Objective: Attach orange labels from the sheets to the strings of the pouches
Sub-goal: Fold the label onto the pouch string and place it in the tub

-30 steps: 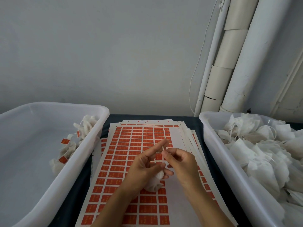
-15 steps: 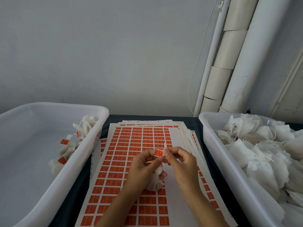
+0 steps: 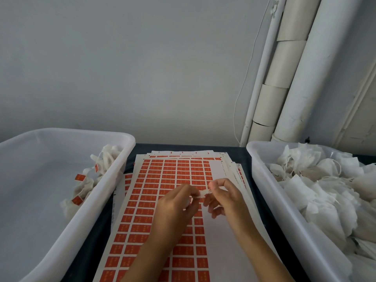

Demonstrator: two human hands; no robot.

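Now I am seeing two white bins flanking a dark table [image 3: 234, 151]: the right bin [image 3: 284, 231] is sitting heaped with unlabelled pouches [image 3: 325, 190], the left bin [image 3: 67, 231] is holding a few labelled pouches [image 3: 81, 192]. Between them the label sheets [image 3: 162, 180] are lying stacked, the top sheet's right columns peeled bare. Above it, my left hand [image 3: 175, 208] and right hand [image 3: 223, 197] are both pinching one small strip [image 3: 203, 193], probably a label folding over a string; blur is hiding which.
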